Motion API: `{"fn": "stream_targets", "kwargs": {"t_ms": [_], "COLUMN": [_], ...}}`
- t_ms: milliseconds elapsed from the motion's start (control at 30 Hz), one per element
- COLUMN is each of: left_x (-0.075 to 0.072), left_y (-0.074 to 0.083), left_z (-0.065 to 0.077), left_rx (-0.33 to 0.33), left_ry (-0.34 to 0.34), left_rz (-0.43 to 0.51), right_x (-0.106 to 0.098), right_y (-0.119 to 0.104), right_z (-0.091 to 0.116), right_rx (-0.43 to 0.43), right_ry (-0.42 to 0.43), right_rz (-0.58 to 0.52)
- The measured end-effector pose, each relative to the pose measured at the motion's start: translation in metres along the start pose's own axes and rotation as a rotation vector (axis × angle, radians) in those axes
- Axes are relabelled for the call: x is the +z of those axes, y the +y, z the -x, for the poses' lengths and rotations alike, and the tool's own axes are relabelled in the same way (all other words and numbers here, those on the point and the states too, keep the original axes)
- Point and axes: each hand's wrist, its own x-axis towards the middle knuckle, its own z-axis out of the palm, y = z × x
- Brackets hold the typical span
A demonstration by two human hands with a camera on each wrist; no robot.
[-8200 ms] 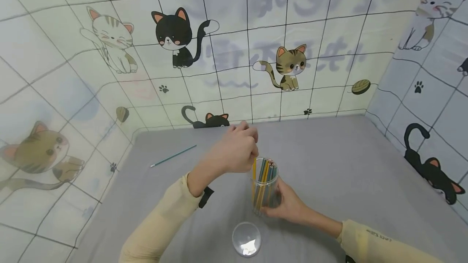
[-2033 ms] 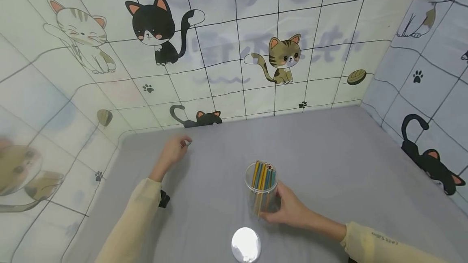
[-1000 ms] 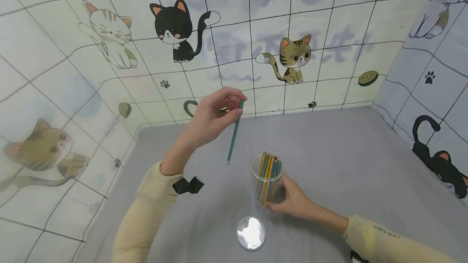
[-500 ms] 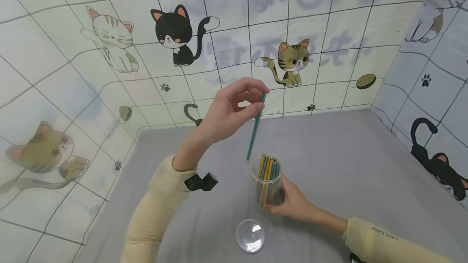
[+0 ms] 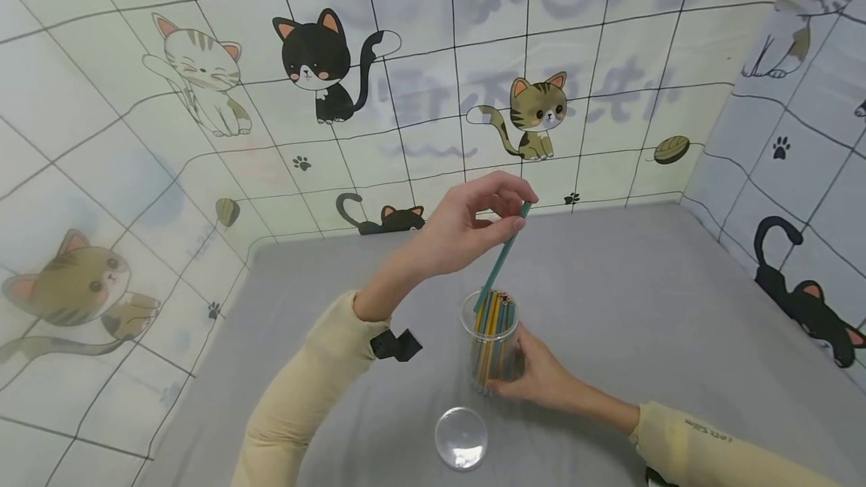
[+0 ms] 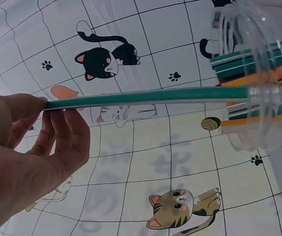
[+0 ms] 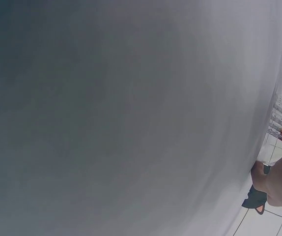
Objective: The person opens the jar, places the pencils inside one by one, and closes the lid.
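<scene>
A teal pencil slants between the thumb and fingertips of my left hand, pinched near its upper end. Its lower, eraser end overlaps the mouth of a clear plastic jar. Several yellow and teal pencils stand packed in that jar. My right hand holds the jar low on its right side, thumb in front. In the left wrist view the teal pencil runs from my left hand to the jar's rim. At its edge, the right wrist view shows part of my right hand and silver pencil ends.
A round clear lid lies on the grey tabletop in front of the jar. Cat-print walls stand behind and on both sides of the table.
The teal pencil, earlier lying at the table's back left, was picked up by my left hand and carried right. Its lower end came down to the jar. My right hand stayed on the jar.
</scene>
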Motion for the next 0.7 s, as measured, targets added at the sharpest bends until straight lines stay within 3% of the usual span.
{"fn": "stream_targets", "kwargs": {"t_ms": [333, 700], "left_x": [0.008, 0.015], "left_y": [-0.028, -0.048], "left_z": [0.012, 0.027], "left_rx": [-0.064, -0.048], "left_ry": [-0.060, -0.087], "left_rz": [-0.050, -0.073], "right_x": [-0.001, 0.000], "right_y": [-0.001, -0.002], "right_z": [0.000, -0.001], "right_rx": [0.018, 0.041], "right_ry": [-0.002, -0.014], "right_rz": [-0.001, -0.009]}}
